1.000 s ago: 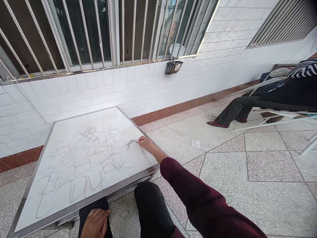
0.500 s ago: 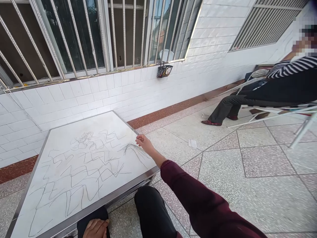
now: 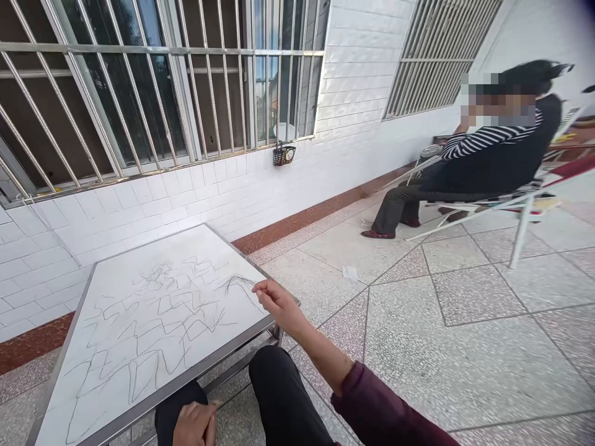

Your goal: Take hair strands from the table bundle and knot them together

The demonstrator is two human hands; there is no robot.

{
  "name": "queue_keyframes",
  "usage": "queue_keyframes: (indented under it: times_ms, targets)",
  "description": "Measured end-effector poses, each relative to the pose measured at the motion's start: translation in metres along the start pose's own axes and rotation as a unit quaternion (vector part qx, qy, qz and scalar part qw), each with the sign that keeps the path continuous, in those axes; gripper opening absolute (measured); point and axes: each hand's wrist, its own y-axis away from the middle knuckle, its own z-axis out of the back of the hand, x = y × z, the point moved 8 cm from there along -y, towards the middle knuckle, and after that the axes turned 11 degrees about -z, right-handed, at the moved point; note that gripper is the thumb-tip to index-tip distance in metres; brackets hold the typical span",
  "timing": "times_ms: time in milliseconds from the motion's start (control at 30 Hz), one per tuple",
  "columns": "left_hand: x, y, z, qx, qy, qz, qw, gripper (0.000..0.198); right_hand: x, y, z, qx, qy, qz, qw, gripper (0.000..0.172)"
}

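A white table with a metal edge stands before me, with many thin, bent dark wires spread over its top. My right hand is closed in a pinch at the table's right edge, at the near end of a small bundle of thin strands. What lies between its fingertips is too fine to make out. Low in the view, my left hand rests on my left thigh, fingers curled together; whether it holds anything is hidden.
A person in striped sleeves reclines on a white-framed chair at the right. A scrap of paper lies on the tiled floor. A small black basket hangs from the window bars.
My right hand has come down and nearer to me, beside the strands. The view has turned to the right, showing more of the seated person. My left hand stays on the thigh.
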Motion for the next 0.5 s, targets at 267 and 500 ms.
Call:
queue_keyframes:
  times_ms: [267,500]
  targets:
    - [-0.039,-0.107,0.102,-0.133,0.249,0.232,0.931,0.046,-0.002,0.079,-0.047,0.17,-0.194,-0.149,0.955,0.031]
    - [-0.055,-0.102,0.064,-0.041,0.342,0.295,0.891,0.062,-0.004,0.111,-0.064,0.189,-0.162,-0.152,0.957,0.035]
